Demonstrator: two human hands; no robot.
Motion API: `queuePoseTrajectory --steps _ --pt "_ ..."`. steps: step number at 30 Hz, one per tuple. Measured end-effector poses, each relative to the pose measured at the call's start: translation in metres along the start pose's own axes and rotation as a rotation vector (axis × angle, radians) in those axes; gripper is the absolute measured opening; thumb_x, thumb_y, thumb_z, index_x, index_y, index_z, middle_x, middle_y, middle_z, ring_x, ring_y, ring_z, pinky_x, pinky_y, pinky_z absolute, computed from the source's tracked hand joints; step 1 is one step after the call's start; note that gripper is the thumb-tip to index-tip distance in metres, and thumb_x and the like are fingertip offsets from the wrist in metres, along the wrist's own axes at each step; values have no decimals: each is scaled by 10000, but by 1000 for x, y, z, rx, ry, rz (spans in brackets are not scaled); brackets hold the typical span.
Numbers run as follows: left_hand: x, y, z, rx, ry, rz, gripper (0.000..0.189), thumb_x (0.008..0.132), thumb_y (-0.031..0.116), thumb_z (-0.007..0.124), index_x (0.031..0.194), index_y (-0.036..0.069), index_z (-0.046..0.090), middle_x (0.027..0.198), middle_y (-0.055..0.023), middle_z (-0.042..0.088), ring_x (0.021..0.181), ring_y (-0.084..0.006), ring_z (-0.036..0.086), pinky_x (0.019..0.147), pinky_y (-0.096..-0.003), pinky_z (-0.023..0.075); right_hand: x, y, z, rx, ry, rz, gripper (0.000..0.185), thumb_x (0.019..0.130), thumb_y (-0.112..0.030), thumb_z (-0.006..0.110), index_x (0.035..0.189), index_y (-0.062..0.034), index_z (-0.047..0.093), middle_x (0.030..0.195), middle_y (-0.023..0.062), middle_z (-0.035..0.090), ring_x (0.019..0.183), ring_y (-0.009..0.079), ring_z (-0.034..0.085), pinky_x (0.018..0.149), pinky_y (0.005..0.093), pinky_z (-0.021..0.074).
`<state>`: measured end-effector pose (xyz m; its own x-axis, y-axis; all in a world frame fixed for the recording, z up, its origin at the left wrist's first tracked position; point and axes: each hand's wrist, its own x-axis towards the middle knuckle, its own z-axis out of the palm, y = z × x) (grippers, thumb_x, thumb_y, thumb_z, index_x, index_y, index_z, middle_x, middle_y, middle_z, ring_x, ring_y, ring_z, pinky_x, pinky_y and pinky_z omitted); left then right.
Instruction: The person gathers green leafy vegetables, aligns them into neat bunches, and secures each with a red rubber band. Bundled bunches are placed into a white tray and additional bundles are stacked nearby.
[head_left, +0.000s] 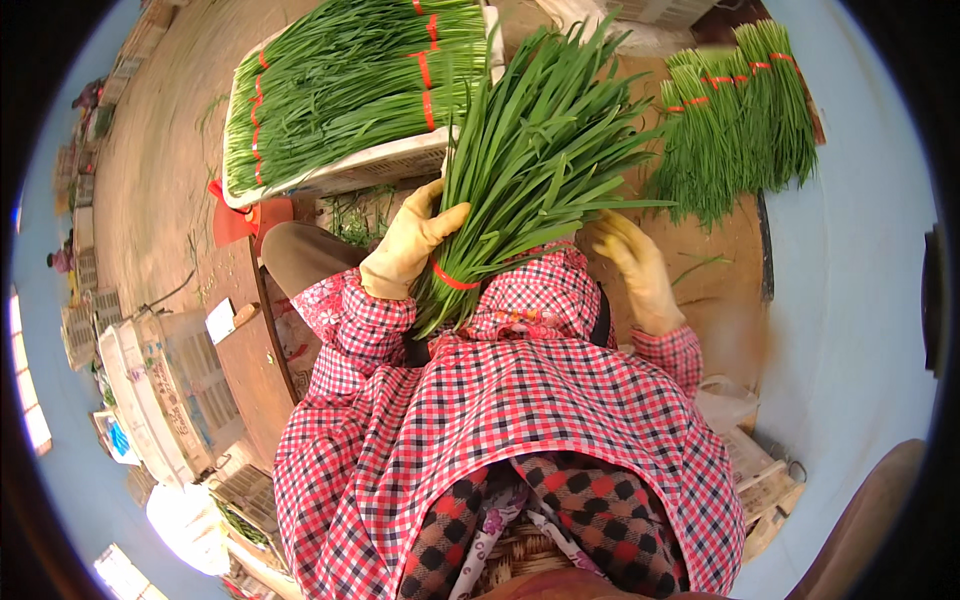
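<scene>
A large bunch of garlic chives stands tilted in front of my chest, its leaf tips fanned up and to the right. A red band wraps it low down. My left hand, in a yellowish rubber glove, grips the bunch from its left side, thumb across the leaves just above the band. On the other side my right hand, gloved too, is held apart from the bunch with its fingers spread and nothing in them. The lower end of the bunch rests near my checked apron.
Banded chive bunches fill a white plastic crate ahead. More bunches lean against the blue wall at right. A cleaver lies on a wooden bench at left, beside crates. Red cloth is near my knee.
</scene>
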<state>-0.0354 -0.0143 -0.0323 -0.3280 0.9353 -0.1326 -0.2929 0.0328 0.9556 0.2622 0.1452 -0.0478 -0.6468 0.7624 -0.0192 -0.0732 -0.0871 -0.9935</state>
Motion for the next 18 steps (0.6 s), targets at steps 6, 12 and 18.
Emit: queuePoseTrajectory --steps 6,12,18 --pt "40 12 24 495 55 188 614 900 150 777 1420 -65 530 1354 -150 641 1214 -219 608 1061 -333 465 77 -47 77 -284 -55 -268 409 902 -216 798 1225 -1 670 1108 61 731 1003 166 656 874 342 521" --pt "39 19 24 158 204 161 320 939 71 731 1229 -47 666 1128 -104 747 993 -167 696 898 -304 555 78 -51 107 323 -25 -21 329 853 -126 822 1130 11 709 1067 66 761 938 148 684 835 316 540" --pt "40 17 20 -38 260 99 301 968 90 717 1235 -41 668 1078 -73 760 915 -138 707 817 -281 578 65 -32 87 -470 13 -523 212 822 89 668 1006 18 743 1045 92 743 925 253 704 799 359 562"
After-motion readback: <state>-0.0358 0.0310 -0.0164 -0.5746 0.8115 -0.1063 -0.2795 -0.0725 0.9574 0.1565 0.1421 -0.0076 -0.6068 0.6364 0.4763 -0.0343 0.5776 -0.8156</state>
